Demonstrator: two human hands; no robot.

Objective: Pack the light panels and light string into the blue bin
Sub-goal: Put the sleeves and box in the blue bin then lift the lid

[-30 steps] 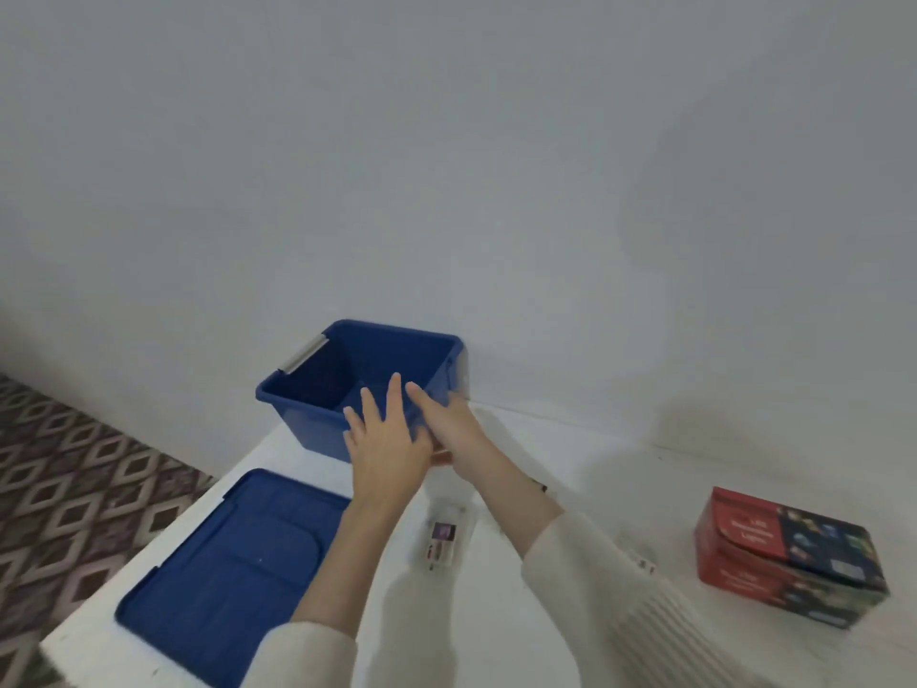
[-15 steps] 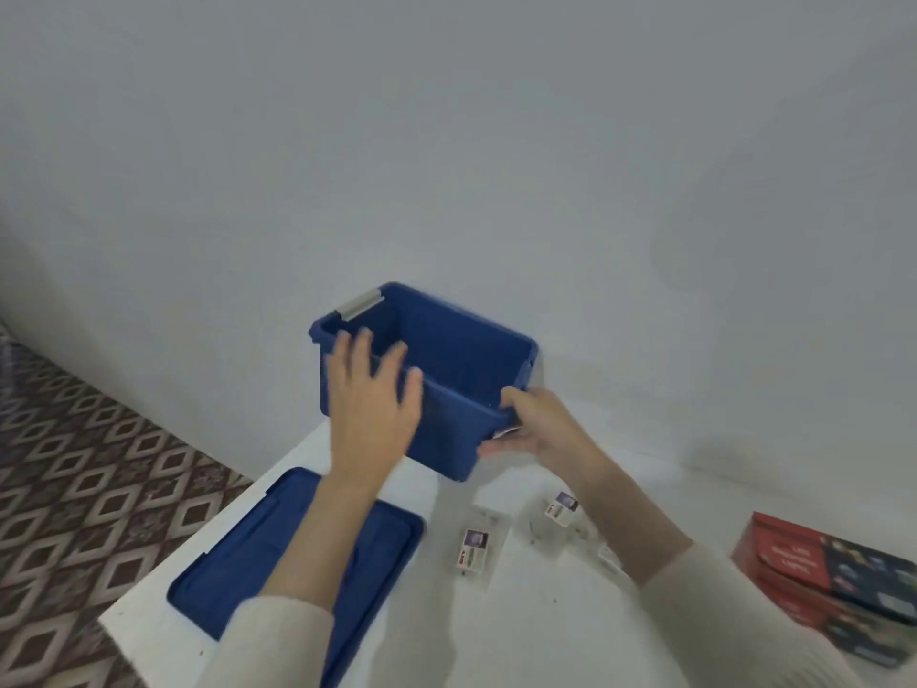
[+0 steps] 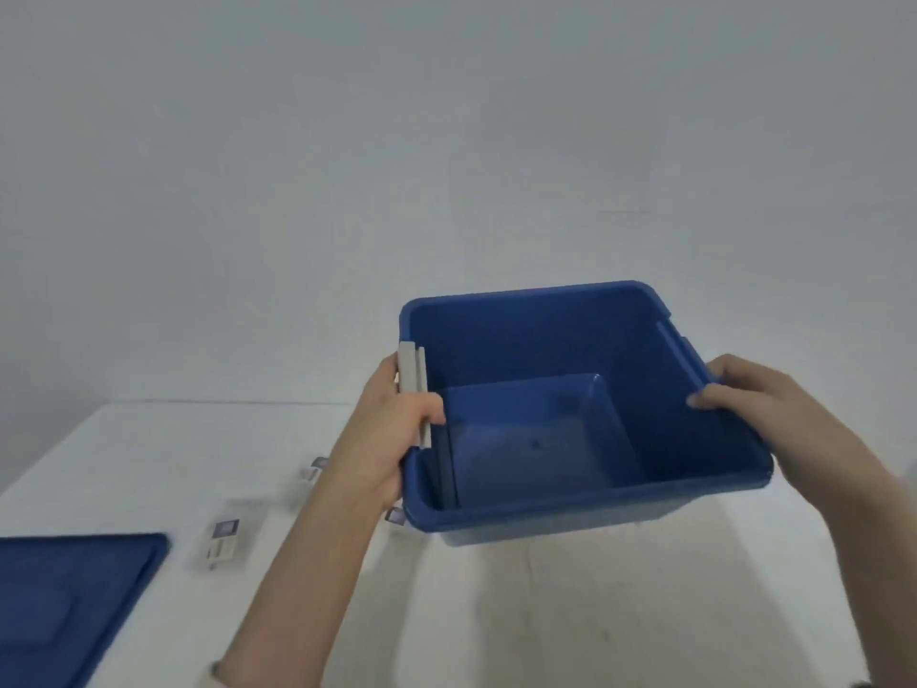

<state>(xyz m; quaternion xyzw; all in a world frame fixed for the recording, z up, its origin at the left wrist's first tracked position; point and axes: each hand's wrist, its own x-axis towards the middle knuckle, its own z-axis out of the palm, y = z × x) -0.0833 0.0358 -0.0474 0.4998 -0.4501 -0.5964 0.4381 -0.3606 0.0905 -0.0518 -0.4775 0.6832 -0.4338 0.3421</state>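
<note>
Both hands grip the bin. Left hand [image 3: 384, 439] curls round the grey handle [image 3: 413, 379] on the bin's left rim, thumb over the top. Right hand [image 3: 774, 407] clasps the right rim, thumb inside, fingers outside.

Scan, left to right:
- Blue lid [image 3: 74, 598] flat at the table's near left edge.
- Panel packet [image 3: 222, 538] just right of the lid, blurred.
- Second packet [image 3: 312, 471] farther back, partly behind the left wrist.
- Third packet [image 3: 397, 516] peeks out at the bin's near left corner.
- Blue bin [image 3: 521, 335] right of centre over the white table [image 3: 595, 628], tilted toward the viewer; base contact with the table unclear.
</note>
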